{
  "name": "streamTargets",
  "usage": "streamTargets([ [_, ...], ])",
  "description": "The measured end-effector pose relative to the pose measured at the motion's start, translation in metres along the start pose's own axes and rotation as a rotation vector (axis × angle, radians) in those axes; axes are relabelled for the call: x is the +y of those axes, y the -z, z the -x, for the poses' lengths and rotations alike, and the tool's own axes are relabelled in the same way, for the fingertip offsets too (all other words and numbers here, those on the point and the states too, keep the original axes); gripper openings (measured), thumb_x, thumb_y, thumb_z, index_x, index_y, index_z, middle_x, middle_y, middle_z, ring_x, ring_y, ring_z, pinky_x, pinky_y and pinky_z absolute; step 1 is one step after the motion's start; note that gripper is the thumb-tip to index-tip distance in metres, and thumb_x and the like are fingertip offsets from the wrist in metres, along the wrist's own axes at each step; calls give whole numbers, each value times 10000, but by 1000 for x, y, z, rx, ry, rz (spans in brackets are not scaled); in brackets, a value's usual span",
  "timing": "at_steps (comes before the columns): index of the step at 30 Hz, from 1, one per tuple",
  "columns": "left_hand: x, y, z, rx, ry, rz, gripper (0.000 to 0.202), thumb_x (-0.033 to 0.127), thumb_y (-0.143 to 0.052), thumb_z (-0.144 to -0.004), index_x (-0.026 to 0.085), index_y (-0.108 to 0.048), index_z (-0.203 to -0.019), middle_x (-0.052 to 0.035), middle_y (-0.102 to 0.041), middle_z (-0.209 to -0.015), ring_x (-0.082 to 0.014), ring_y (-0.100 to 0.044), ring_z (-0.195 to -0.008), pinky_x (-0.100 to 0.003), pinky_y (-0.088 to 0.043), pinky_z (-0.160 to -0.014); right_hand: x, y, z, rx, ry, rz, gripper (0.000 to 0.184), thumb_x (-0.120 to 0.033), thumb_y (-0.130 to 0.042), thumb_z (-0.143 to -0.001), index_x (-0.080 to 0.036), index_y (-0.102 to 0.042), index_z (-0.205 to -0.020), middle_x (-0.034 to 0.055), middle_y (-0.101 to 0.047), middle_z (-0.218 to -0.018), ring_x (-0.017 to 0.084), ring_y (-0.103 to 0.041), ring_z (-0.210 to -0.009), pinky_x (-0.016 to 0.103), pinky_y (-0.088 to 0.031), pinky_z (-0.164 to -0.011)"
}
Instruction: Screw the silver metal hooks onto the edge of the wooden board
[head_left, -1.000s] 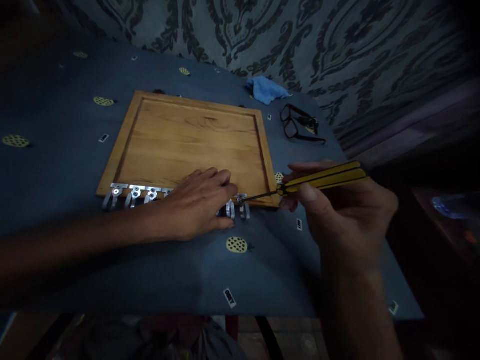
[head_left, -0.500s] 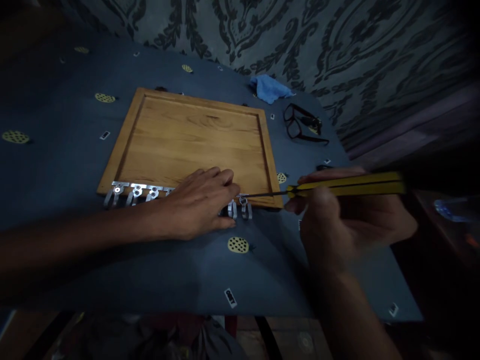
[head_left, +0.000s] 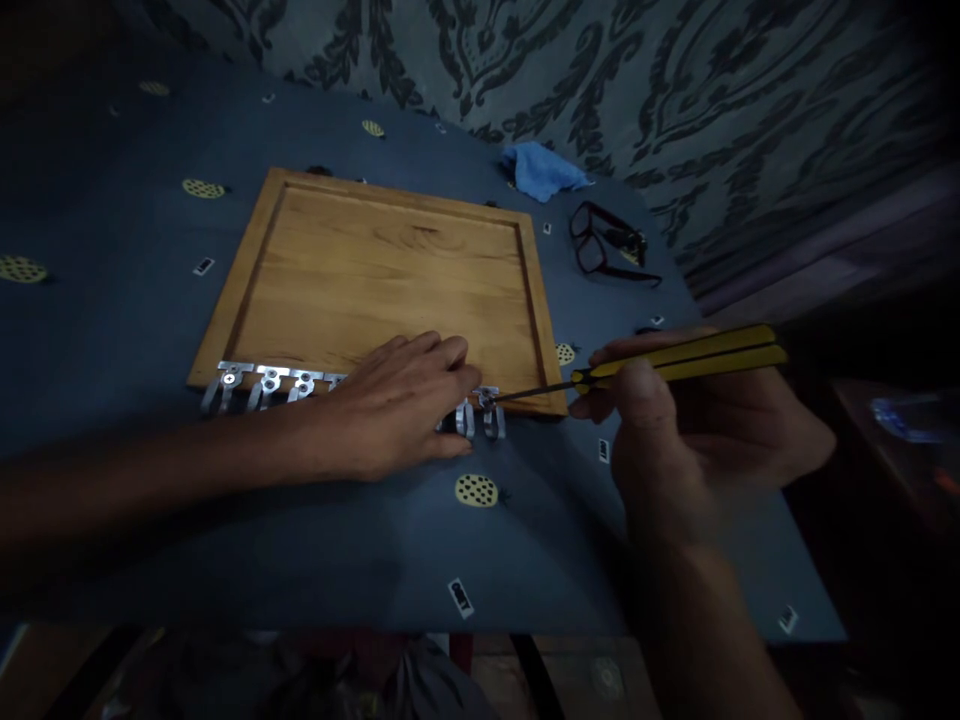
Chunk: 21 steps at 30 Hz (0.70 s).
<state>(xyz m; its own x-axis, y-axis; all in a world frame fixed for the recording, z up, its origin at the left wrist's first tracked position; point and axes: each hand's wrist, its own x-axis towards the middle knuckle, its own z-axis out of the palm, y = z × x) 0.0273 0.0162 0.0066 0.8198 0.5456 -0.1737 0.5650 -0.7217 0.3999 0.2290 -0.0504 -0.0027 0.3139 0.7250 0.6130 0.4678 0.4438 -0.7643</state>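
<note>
A framed wooden board (head_left: 390, 270) lies flat on the cloth. Along its near edge runs a metal hook rail (head_left: 270, 378) with several hooks hanging over the side. My left hand (head_left: 409, 400) is wrapped over the rail's middle, fingers bent on the board and thumb at the near side, covering part of the rail. My right hand (head_left: 675, 430) grips a screwdriver (head_left: 675, 362) by its yellow and black handle. The thin shaft slants leftward, its tip at the rightmost hook. Whether the tip sits in a screw is too small to tell.
A dark blue cloth (head_left: 300, 560) with pineapple prints covers the table. Behind the board lie a blue rag (head_left: 544, 170) and a pair of glasses (head_left: 592, 245), with a small dark object beside them. A patterned wall (head_left: 517, 60) rises at the back.
The screwdriver's handle has turned in my right hand, and its tip has shifted slightly right and down at the last hook. My left hand stays in nearly the same place.
</note>
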Motion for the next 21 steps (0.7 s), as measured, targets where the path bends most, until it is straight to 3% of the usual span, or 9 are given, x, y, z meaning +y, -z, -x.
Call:
streamTargets([
  [8,1,1,0,-13,1,-13,424,395,-727,-947,176,-610,-1291,-87,-568,-1252,-265,-543,-1146,-370,-426,-950,0,0,-3,-84,70,-20,51,-226,-847,-800,-236,-801,-821,1,-749,-748,140,-667,-563,261,-548,-479],
  [11,1,1,0,-9,-3,-10,389,393,-722,-948,173,-624,-1253,-86,-569,-1235,-264,-546,-1131,-371,-428,-934,-3,-1,-3,-127,-12,-83,50,-209,-821,-823,-237,-779,-825,8,-767,-817,127,-638,-515,258,-521,-422],
  [14,-1,-2,0,12,-12,-9,397,397,-722,-946,177,-623,-1262,-86,-569,-1229,-266,-550,-1125,-373,-429,-921,-3,4,-4,-201,-78,-152,157,-195,-824,-829,-263,-783,-965,-2,-785,-874,117,-638,-496,260,-533,-437],
  [17,-3,-4,0,45,-31,-14,408,412,-730,-937,187,-626,-1261,-81,-572,-1213,-264,-553,-1112,-369,-428,-914,0,12,-7,-307,-94,-186,311,-248,-802,-871,-287,-772,-1179,8,-794,-929,129,-677,-551,298,-590,-546],
  [19,-3,-4,0,42,-26,-21,376,416,-731,-937,188,-636,-1220,-77,-572,-1197,-263,-553,-1107,-369,-426,-916,0,14,-8,-340,-77,-157,201,-260,-783,-893,-269,-809,-1092,15,-795,-929,128,-682,-577,314,-598,-606],
  [21,-3,-4,0,35,-22,-22,353,409,-728,-940,188,-633,-1198,-74,-570,-1193,-258,-551,-1104,-367,-423,-920,0,14,-6,-315,-23,-99,58,-227,-788,-883,-247,-825,-922,8,-790,-891,113,-656,-555,288,-547,-543],
])
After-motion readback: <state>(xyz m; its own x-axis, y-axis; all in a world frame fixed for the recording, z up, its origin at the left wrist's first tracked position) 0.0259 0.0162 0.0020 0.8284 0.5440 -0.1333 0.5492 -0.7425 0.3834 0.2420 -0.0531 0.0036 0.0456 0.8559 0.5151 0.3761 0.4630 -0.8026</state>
